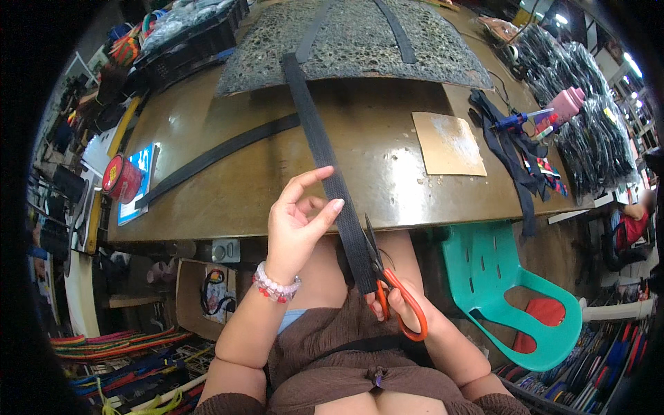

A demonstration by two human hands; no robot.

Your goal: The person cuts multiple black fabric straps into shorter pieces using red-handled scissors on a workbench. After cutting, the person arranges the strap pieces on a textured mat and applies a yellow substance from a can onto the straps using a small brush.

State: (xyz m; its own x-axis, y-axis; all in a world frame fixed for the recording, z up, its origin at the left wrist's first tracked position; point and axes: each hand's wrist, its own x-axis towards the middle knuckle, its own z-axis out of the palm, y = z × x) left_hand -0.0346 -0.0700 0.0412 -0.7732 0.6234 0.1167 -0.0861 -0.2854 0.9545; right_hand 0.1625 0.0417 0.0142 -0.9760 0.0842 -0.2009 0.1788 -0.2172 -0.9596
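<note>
The black webbing strap lies directly in front of the person, its long axis running from 11 o'clock to 5 o'clock. Its far end meets the dark textured slab at 12 o'clock on the worktop; its near end hangs past the worktop edge, above the lap. The left hand is nearer the strap's middle, with the strap at its 3 o'clock. The right hand is nearer the lower end, which sits at its 10 o'clock.

Left hand: loosely curled, thumb and forefinger parted, both tips touching the strap; whether it is gripped cannot be determined.

Right hand: closed around the orange-handled scissors, blades directed toward 12 o'clock beside the strap's right edge. Blade opening cannot be confirmed; nor can finger contact with the strap end.
</note>
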